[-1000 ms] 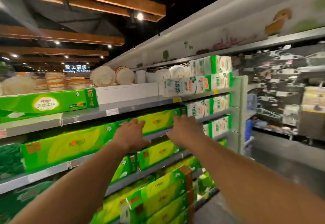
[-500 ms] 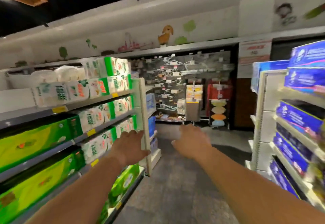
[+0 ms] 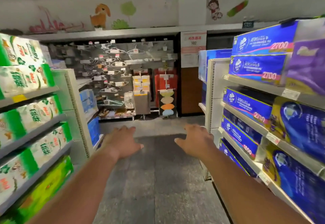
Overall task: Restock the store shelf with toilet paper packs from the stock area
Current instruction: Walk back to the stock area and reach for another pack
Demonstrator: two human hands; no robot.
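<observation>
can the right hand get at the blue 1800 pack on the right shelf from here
Probably yes: the open right hand hovers empty in the aisle beside the blue rectangular plastic-wrapped 1800 pack, with nothing between them.

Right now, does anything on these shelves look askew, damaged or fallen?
Nothing stands out. The green-and-white paper packs and blue packs sit on their shelves; left hand and right hand are empty.

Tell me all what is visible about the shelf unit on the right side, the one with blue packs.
The right shelf unit is a pale, metal-looking rack with a perforated upright at its near end. Its tiers slope off toward the right edge, with price tags on the front lips. Blue packs marked 2700 lie lengthwise on them, purple and yellow-edged packs beside them. It stands on the grey floor. The right hand hovers near it without touching.
</observation>
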